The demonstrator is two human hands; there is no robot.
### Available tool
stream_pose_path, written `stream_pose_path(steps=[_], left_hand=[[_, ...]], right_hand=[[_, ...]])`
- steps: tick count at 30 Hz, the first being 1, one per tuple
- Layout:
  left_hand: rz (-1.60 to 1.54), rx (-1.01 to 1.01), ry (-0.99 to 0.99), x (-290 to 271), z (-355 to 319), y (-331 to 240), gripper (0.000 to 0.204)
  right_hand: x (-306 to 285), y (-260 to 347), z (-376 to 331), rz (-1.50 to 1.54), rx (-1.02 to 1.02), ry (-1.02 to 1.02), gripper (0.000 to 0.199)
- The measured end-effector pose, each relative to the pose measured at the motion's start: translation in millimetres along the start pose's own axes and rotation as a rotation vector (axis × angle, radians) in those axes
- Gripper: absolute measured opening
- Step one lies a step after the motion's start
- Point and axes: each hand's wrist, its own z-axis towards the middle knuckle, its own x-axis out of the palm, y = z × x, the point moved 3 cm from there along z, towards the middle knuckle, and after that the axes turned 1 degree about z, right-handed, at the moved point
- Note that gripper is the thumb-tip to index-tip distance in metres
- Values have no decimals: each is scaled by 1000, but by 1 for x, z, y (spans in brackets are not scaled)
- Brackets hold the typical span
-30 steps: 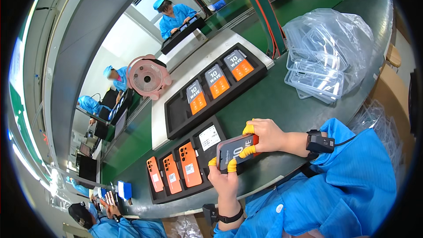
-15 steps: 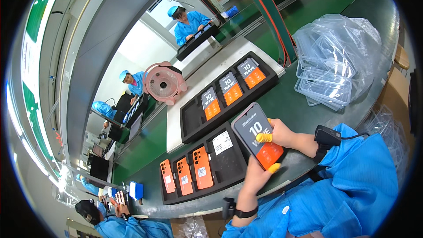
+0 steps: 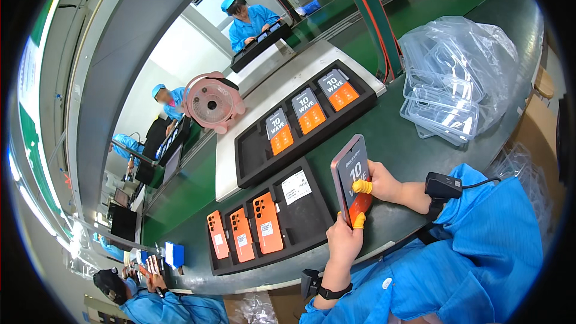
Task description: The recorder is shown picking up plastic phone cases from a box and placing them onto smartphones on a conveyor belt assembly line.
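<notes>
Both my hands grip a smartphone [image 3: 353,165] above the green bench. Its front carries a grey and orange printed film, and it stands tilted with its side edge showing. My left hand [image 3: 344,245] holds the lower end, a yellow finger cot on its thumb. My right hand [image 3: 384,183] pinches the right edge, also with a yellow cot. Left of the phone lies a near black tray [image 3: 312,228] with three orange phones [image 3: 267,223], backs up, and a white label [image 3: 296,188]. Behind it, a far black tray [image 3: 252,162] bears three film-covered phones [image 3: 309,111].
A clear plastic bag of transparent cases [image 3: 444,108] lies at the right. A pink fan [image 3: 211,105] stands beyond the white board [image 3: 227,177]. A green post [image 3: 375,24] rises at the back. Co-workers in blue [image 3: 255,21] work along the line.
The phone has turned in my hands, from its front facing me to a steeper tilt with its left side edge showing. My left hand has shifted slightly left. The view has shifted a little.
</notes>
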Motion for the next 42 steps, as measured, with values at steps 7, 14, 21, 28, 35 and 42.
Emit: stream_pose_path(steps=[7, 14, 21, 28, 35, 42], left_hand=[[-291, -28, 269, -4, 1, 2, 22], [-7, -38, 15, 12, 2, -6, 21], [-426, -209, 216, 0, -7, 3, 22], [-787, -286, -56, -74, 1, 62, 29], [-434, -488, 318, -97, 23, 83, 28], [502, -343, -415, -120, 12, 57, 34]], right_hand=[[1, -9, 3, -14, 158, -20, 41], [-4, -4, 1, -147, 122, -166, 39], [3, 0, 0, -36, 5, -14, 40], [-1, -23, -1, -133, 128, 356, 43], [-3, -30, -1, -219, 242, 404, 34], [-9, 22, 3, -1004, -148, 111, 22]])
